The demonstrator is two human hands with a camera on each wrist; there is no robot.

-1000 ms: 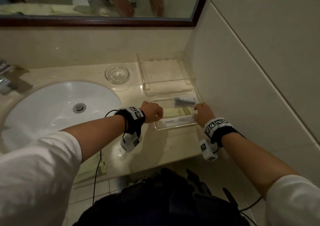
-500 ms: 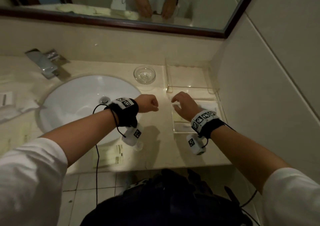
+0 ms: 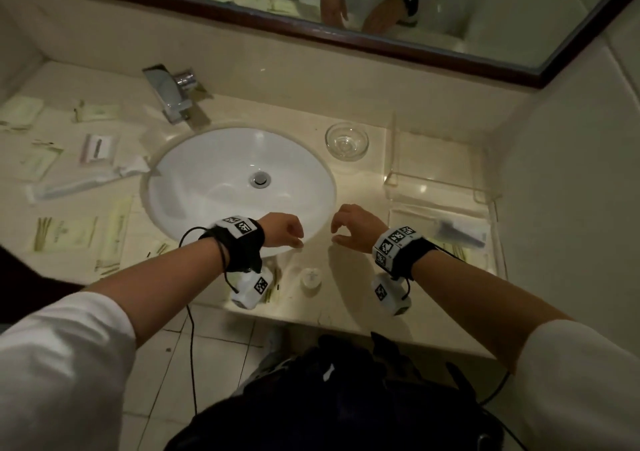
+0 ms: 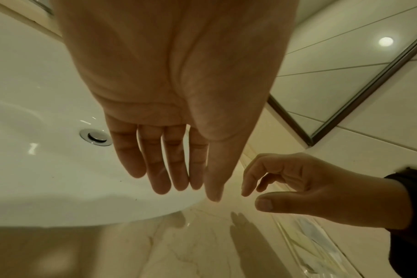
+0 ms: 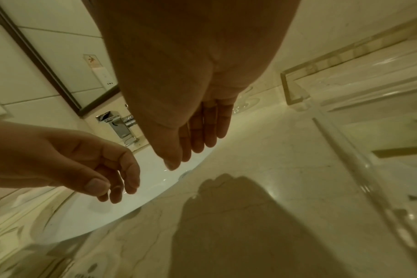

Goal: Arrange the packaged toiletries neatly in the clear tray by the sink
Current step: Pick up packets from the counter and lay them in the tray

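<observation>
The clear tray [image 3: 491, 229] stands on the counter right of the sink, against the wall. In its near section lie a clear packet with a dark item [image 3: 460, 232] and a pale yellow packet [image 3: 465, 255]. Several more packaged toiletries [image 3: 65, 234] lie scattered left of the sink, among them a long toothbrush packet [image 3: 86, 182]. My left hand [image 3: 287, 234] hovers over the sink's right rim, fingers straight and empty in the left wrist view [image 4: 179, 178]. My right hand [image 3: 343, 229] hangs beside it, left of the tray, loosely curled and holding nothing [image 5: 195, 148].
The white sink [image 3: 239, 180] fills the middle, with a chrome faucet [image 3: 173, 99] behind it. A small glass dish [image 3: 346, 140] sits left of the tray's far section. A small round white item [image 3: 311, 277] lies near the counter's front edge. A mirror runs above.
Both hands have pulled back left out of the tray and now hang empty by the sink's right rim. The head view has swung left, showing the packets left of the sink.
</observation>
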